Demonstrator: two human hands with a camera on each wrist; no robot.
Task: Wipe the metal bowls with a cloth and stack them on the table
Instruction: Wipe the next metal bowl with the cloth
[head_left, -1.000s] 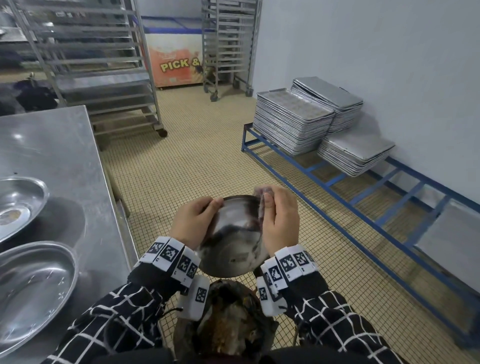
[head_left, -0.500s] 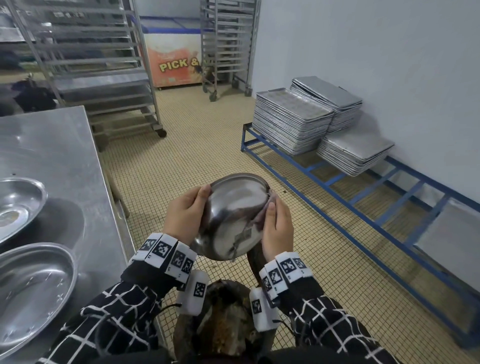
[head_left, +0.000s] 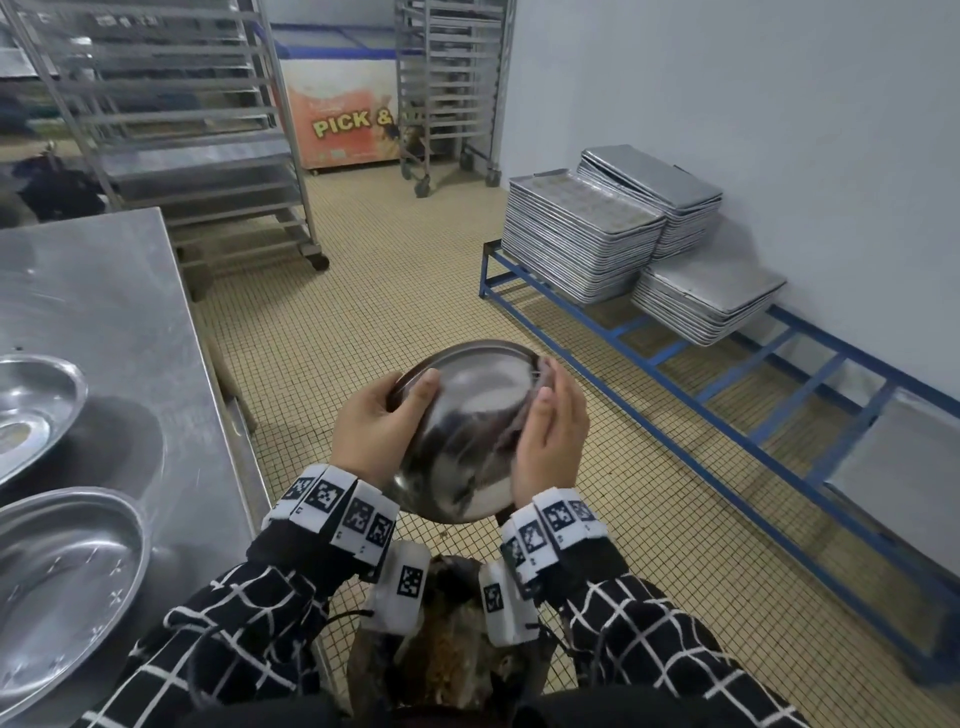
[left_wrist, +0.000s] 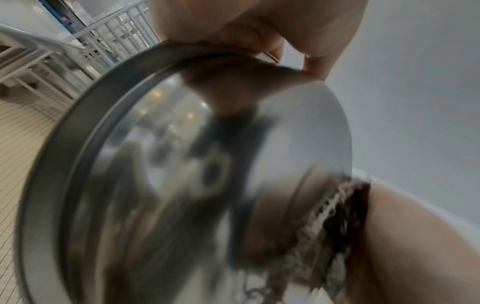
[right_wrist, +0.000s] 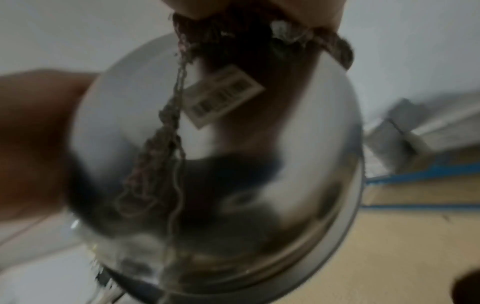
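A round metal bowl is held in the air over the floor, its rounded outside turned toward me and its rim tipped away. My left hand grips the bowl's left rim, thumb on the outside. My right hand presses a dark frayed cloth against the bowl's right side; the cloth shows between palm and metal, with loose threads and a white tag hanging from it. Two more metal bowls sit side by side on the steel table at the left.
Below my wrists stands a dark bin with brownish contents. A blue floor rack along the right wall carries stacks of baking trays. Wheeled tray racks and a chest freezer stand at the back. The floor is tiled.
The bowl has risen and tipped so its rim points away. My right hand with the cloth has slid along the bowl's right side; the left hand keeps its grip.
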